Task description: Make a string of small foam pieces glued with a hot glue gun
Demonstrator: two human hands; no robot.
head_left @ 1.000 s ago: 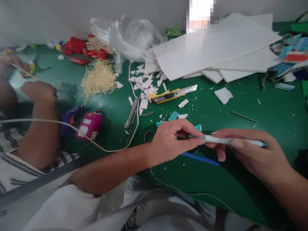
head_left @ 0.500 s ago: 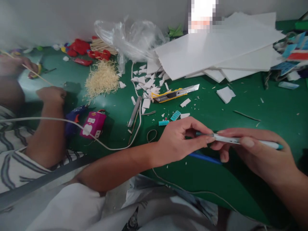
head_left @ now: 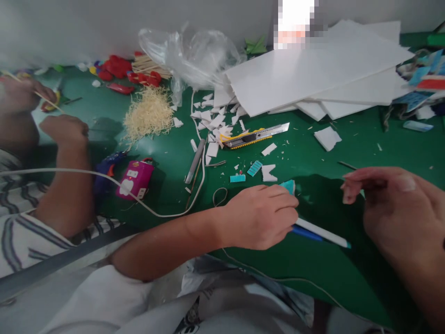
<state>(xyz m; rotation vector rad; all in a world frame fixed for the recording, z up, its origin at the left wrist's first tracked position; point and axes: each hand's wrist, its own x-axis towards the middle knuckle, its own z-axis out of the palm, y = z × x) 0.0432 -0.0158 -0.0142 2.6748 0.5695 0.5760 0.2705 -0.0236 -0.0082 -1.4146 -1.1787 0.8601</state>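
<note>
My left hand [head_left: 262,215] rests low over the green table, its fingers bent and closed around the upper part of a white pen [head_left: 323,233]. The pen's teal-tipped end slants out to the right; its other end is hidden under my fingers. A blue pen [head_left: 308,233] lies alongside, partly covered by it. Just beyond my knuckles a small teal piece [head_left: 288,186] shows. My right hand [head_left: 399,208] is raised to the right, away from the pens, fingers loosely curved and apart; nothing clear is seen in it. A notched white foam scrap [head_left: 269,173] lies nearby.
A yellow utility knife [head_left: 255,135] with blade out lies ahead, near foam scraps [head_left: 212,120]. White foam sheets [head_left: 313,74] are stacked behind. A white cable [head_left: 156,214] crosses to a pink box [head_left: 135,180]. At left, a co-worker's hands [head_left: 64,130] hold a thin stick.
The white pen has gone from between both hands down beside the blue pen, under my left hand. My right hand has let go and moved right. The co-worker's near hand shifted left.
</note>
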